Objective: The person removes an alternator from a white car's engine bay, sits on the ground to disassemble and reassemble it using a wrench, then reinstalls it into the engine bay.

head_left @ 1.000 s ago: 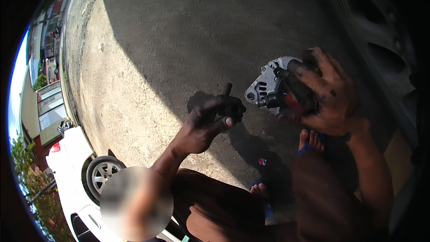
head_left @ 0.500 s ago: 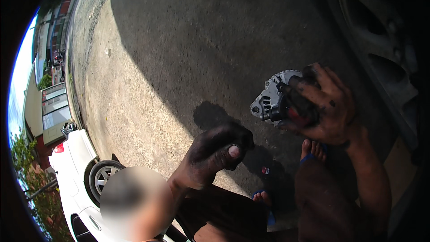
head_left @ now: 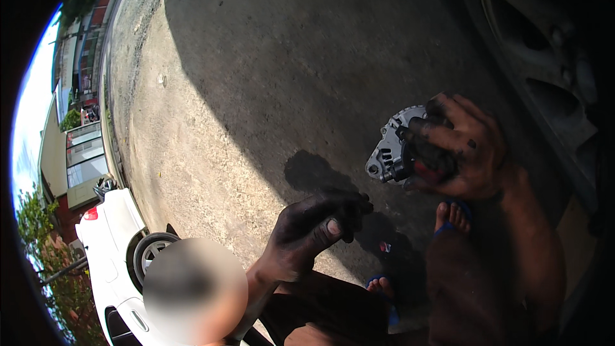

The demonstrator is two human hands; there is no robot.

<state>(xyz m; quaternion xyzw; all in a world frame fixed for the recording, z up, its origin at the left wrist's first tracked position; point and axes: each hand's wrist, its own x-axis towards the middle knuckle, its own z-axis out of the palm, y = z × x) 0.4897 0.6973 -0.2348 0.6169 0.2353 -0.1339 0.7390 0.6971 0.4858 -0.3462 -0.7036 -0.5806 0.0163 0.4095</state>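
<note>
A silver cast-metal car part [head_left: 387, 150], resembling an alternator, with black fittings and a red patch, is gripped in my right hand [head_left: 471, 147], whose fingers curl over its top and side. My left hand [head_left: 314, 234], blackened with grime, is closed below and left of that part, not touching it. Whatever lies in its curled fingers is too dark to make out. Both hands are above the pavement [head_left: 288, 57], over my legs and sandaled feet [head_left: 451, 221].
A white car [head_left: 112, 243] stands at the lower left, partly behind a blurred patch. A large alloy wheel [head_left: 516, 19] is close at the right. A small red-and-white scrap [head_left: 385, 247] lies on the pavement. Buildings [head_left: 86, 154] line the far left.
My left hand has dropped lower, away from the metal part, and the dark rod poking up from it earlier no longer shows. My right hand and its part sit slightly lower in view.
</note>
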